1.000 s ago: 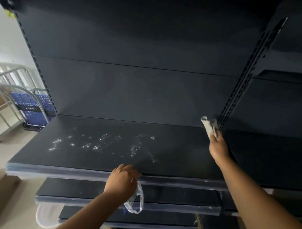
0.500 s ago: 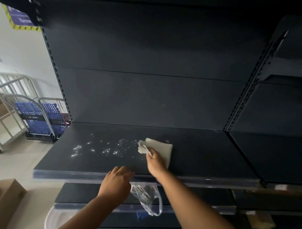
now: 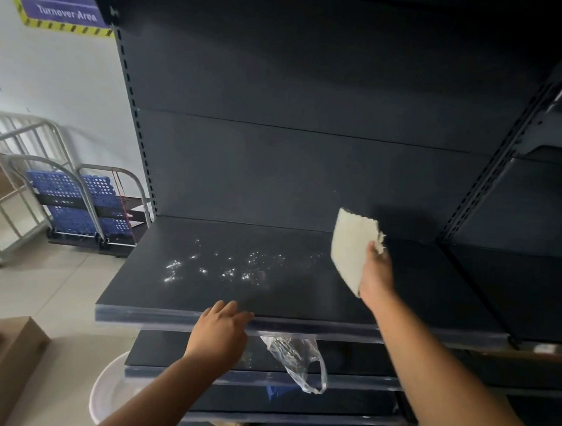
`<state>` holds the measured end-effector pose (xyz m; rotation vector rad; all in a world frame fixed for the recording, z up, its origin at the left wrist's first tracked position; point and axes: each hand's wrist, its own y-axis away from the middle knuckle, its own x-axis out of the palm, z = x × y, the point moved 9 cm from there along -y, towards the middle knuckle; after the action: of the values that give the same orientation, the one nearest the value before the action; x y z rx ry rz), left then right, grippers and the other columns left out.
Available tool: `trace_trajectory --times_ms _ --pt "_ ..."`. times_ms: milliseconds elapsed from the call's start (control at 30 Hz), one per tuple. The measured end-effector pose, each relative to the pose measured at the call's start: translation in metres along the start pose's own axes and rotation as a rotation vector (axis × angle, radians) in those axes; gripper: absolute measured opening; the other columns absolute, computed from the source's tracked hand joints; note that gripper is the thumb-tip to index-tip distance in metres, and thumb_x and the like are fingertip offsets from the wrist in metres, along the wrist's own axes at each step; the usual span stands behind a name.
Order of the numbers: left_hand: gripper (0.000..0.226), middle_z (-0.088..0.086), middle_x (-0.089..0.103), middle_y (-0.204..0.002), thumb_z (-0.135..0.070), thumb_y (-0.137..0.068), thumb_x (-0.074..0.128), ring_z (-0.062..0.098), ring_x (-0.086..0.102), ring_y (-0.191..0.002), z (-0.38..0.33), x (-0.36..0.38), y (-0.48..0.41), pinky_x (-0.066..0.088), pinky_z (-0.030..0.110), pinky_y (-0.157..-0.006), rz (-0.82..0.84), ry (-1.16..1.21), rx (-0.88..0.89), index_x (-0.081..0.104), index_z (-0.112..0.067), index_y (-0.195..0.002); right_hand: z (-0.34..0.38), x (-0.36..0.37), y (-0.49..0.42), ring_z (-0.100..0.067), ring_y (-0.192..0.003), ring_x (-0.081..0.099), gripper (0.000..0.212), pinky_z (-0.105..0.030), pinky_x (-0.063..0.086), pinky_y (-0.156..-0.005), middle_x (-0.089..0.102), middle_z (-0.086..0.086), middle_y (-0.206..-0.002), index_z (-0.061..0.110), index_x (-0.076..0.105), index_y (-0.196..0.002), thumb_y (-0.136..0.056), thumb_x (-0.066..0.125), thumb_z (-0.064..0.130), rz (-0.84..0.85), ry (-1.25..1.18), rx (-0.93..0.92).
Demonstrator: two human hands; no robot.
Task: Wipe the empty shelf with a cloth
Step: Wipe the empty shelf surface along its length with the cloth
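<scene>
A dark, empty shelf fills the middle of the view, with glistening wet droplets scattered on its left half. My right hand holds a cream cloth lifted off the shelf surface, hanging unfolded over the right half. My left hand rests on the shelf's front edge, fingers curled over it and holding a clear plastic bag that dangles below the edge.
More dark shelves sit below, and a neighbouring bay stands to the right. A white basin is on the floor under my left arm. Blue folding carts and cardboard boxes stand left.
My right hand went from the shelf's back right corner to mid-shelf, pressing the cloth flat, and now it has lifted the cloth up and to the right. My left hand stayed on the front edge.
</scene>
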<state>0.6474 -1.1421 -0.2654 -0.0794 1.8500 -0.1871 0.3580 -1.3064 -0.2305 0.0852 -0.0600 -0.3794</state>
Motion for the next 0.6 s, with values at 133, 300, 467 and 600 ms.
trace_trajectory --times_ms 133,300,467,600 --pt "0.036 -0.005 0.064 -0.091 -0.018 -0.074 0.067 0.021 0.057 -0.082 0.010 -0.003 0.004 0.051 0.034 -0.072 -0.029 0.007 0.013 0.069 -0.029 -0.109 -0.003 -0.051 -0.030 -0.032 -0.101 0.059 0.035 -0.033 0.042 -0.084 0.062 -0.013 -0.122 0.024 0.048 -0.131 -0.098 0.039 0.031 -0.072 0.502 -0.196" --pt "0.039 -0.008 0.065 -0.085 -0.016 -0.066 0.073 0.019 0.058 -0.077 0.012 -0.002 0.007 0.052 0.033 -0.068 -0.032 0.033 0.037 0.072 -0.029 -0.103 -0.051 -0.014 -0.027 -0.036 -0.093 0.062 0.035 -0.037 0.048 -0.080 0.067 -0.013 -0.112 0.030 0.049 -0.131 -0.099 0.035 0.029 0.045 0.983 -0.207" --pt "0.039 -0.007 0.064 -0.090 -0.015 -0.072 0.065 0.021 0.057 -0.084 0.016 -0.003 0.001 0.049 0.034 -0.074 -0.019 0.082 0.017 0.069 -0.030 -0.108 -0.051 0.104 0.012 -0.037 -0.099 0.061 0.035 -0.042 0.050 -0.085 0.066 -0.013 -0.114 0.030 0.053 -0.129 -0.096 0.041 0.027 0.160 1.062 -0.354" --pt "0.039 -0.005 0.064 -0.097 -0.017 -0.075 0.062 0.024 0.057 -0.089 0.018 -0.001 0.000 0.048 0.035 -0.078 -0.004 0.070 0.043 0.068 -0.030 -0.111 -0.066 0.195 0.071 -0.032 -0.102 0.061 0.035 -0.033 0.047 -0.085 0.065 -0.011 -0.117 0.027 0.053 -0.129 -0.098 0.039 0.028 0.440 0.725 -0.191"
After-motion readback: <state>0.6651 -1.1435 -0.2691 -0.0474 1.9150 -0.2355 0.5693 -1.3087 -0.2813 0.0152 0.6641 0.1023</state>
